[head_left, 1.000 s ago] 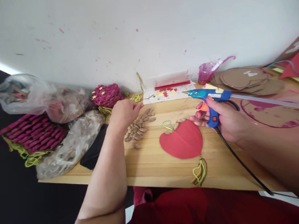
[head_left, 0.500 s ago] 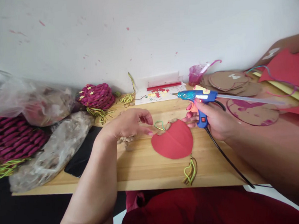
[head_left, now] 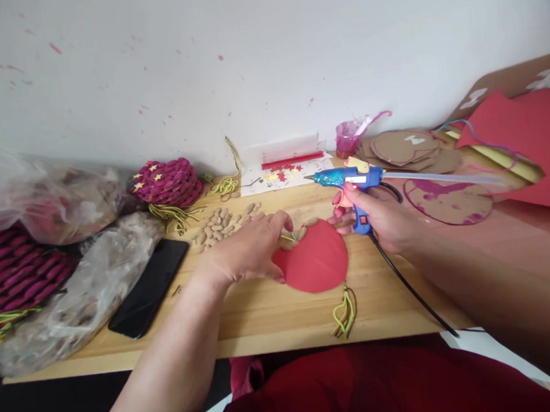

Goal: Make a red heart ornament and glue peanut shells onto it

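A red apple-shaped cutout [head_left: 316,259] lies on the wooden table, with several peanuts in their shells [head_left: 303,230] along its upper left edge. A yellow-green string tassel [head_left: 343,312] hangs from its lower right. My left hand [head_left: 252,248] is curled round the cutout's left side, thumb on its near edge and fingers by the cord loop [head_left: 288,237]. My right hand [head_left: 373,209] grips a blue hot glue gun [head_left: 360,182] above the cutout's right side. The nozzle points left, and a long clear glue stick [head_left: 441,177] sticks out of the back.
Loose peanuts [head_left: 215,225] lie beyond my left wrist, near a black phone [head_left: 149,289] and plastic bags [head_left: 76,299]. Behind are a magenta peanut ornament [head_left: 171,181], paper with star sequins [head_left: 250,184] and a pink cup [head_left: 347,139]. Cardboard discs [head_left: 397,147] and red sheets [head_left: 517,135] lie right.
My left hand has come down and right onto the cutout's left edge, from above and apart from it. My right hand still holds the glue gun. The view has shifted slightly.
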The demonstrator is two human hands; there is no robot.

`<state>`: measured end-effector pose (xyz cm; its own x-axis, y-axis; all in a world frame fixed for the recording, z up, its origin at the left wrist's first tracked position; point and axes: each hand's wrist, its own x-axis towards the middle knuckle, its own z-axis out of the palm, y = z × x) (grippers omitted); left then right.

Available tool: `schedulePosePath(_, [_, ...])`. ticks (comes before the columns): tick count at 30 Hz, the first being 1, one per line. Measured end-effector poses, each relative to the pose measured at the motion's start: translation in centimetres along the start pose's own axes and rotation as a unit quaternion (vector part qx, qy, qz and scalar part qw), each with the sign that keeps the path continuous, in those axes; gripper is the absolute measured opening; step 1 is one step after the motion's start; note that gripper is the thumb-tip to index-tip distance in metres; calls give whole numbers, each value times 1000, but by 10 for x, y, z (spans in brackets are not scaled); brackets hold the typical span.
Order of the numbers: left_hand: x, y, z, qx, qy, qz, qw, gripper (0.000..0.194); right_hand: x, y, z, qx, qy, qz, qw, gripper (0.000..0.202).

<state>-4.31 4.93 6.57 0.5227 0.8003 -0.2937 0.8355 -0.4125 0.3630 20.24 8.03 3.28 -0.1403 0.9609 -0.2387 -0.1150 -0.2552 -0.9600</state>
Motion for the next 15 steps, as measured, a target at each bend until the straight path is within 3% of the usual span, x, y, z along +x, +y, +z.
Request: schedulePosePath(15, [-1,8,0,22,-6,-12,1000,71,1,-1,1,-1,21,4,1000,35])
